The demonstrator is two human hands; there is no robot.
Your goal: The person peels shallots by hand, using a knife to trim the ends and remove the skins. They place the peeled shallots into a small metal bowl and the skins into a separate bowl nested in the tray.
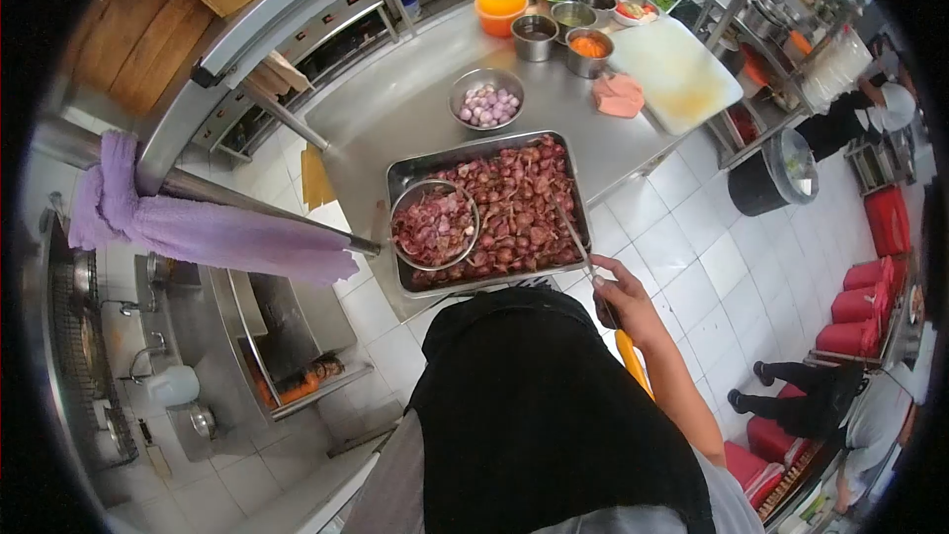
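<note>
My right hand [625, 299] is closed around a long-bladed knife with a yellow handle [631, 357]. The handle lies back along my forearm, and the narrow blade reaches over the right edge of a metal tray [583, 183]. Unpeeled red shallots [519, 203] fill the tray. At its left side rests a round metal bowl [478, 221] holding shallot skins [431, 227]. Behind the tray stands another metal bowl [460, 117] with peeled purple-white shallots [489, 105]. My left hand does not show.
On the steel counter [386, 89] stand an orange tub [499, 18], several metal pots, a folded pink cloth [619, 95] and a white cutting board [674, 69]. A purple cloth [198, 222] hangs on a rail at left. A black bin [759, 188] and two people are at right.
</note>
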